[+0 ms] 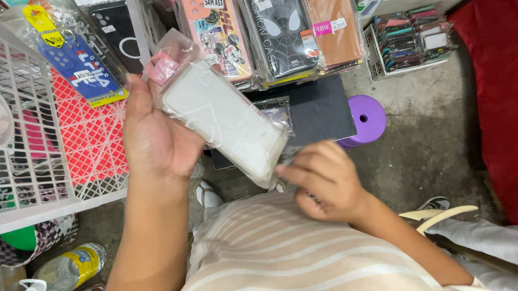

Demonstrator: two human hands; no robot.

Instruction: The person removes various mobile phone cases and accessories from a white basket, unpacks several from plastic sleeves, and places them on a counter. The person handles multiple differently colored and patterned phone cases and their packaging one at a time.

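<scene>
My left hand (155, 133) holds a clear phone case in a see-through plastic sleeve (221, 114), tilted with a small pink tag at its upper end. My right hand (324, 180) pinches the lower corner of the same sleeve, fingers curled. Both hands hover above my striped beige shirt (282, 257). Behind the case hang several packaged phone cases: a peach cartoon one (216, 26), a black one with a spider-mask print (282, 26) and a brown one (332, 15).
A white wire basket (10, 125) with red mesh and more cases fills the left. A purple stool (367, 119) stands on the concrete floor beside a dark board (319, 111). A red cloth (514, 95) lies right. A plastic bottle (65, 271) lies lower left.
</scene>
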